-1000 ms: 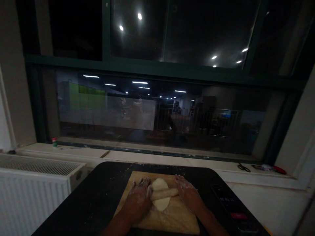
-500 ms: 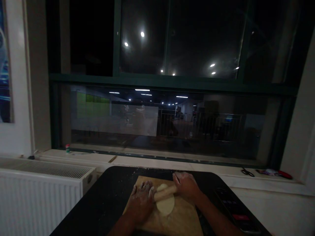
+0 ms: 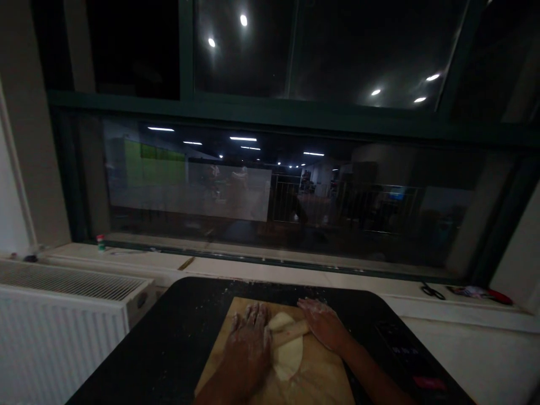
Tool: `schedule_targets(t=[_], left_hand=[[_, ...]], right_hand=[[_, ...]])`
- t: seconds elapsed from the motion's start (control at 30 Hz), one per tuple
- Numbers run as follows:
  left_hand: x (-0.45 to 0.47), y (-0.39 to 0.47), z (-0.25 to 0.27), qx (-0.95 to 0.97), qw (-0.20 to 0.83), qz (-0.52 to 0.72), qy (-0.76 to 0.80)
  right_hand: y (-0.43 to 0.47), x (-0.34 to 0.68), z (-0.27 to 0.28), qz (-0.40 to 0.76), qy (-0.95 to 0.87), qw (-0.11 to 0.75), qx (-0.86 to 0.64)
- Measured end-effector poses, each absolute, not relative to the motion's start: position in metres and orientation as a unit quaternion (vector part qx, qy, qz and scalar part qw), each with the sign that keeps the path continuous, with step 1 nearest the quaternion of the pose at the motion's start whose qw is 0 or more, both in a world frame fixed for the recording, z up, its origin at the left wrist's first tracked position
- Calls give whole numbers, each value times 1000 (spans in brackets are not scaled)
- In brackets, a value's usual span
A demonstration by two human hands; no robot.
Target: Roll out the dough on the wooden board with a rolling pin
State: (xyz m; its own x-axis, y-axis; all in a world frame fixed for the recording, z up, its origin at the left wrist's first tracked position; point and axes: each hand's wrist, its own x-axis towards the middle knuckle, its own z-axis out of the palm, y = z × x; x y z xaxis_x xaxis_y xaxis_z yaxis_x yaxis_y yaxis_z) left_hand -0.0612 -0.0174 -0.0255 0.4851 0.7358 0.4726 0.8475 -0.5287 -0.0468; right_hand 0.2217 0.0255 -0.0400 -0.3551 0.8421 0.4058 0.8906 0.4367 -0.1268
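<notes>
A pale round of dough (image 3: 287,360) lies flat on a wooden board (image 3: 248,391), with a short rolling pin (image 3: 291,333) across it, tilted slightly up to the right. My left hand (image 3: 248,340), dusted with flour, rests at the pin's left end; its fingers stretch forward flat over the board. At the right end, the palm of my right hand (image 3: 323,320) lies against the pin and its floury fingers extend forward and left. Both pin ends are partly hidden by my hands.
The board sits on a black table (image 3: 169,332) with flour specks. A phone (image 3: 409,354) showing a timer lies on the right. On the windowsill (image 3: 236,273) are scissors (image 3: 432,291) and a small red-and-green container (image 3: 100,243). A white radiator (image 3: 63,332) stands left.
My right hand's fingers have straightened from a curl around the pin's end. The dough looks longer towards me. My view has tilted down slightly.
</notes>
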Motion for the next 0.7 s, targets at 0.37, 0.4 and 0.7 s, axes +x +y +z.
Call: schedule_targets(t=[0.37,0.4,0.7], left_hand=[[-73,-48,-52,-852,230,-296,-366],[-76,-51,-52,-856,223,-292,-362],[-78,-26,-29,-868,102,-158,-460]], right_hand=[[-82,218,-58,-170,-734,309,-580],[-88,217,-62,-193,-730,310,-578],[-24,189,19,-123,-737,247,-618]])
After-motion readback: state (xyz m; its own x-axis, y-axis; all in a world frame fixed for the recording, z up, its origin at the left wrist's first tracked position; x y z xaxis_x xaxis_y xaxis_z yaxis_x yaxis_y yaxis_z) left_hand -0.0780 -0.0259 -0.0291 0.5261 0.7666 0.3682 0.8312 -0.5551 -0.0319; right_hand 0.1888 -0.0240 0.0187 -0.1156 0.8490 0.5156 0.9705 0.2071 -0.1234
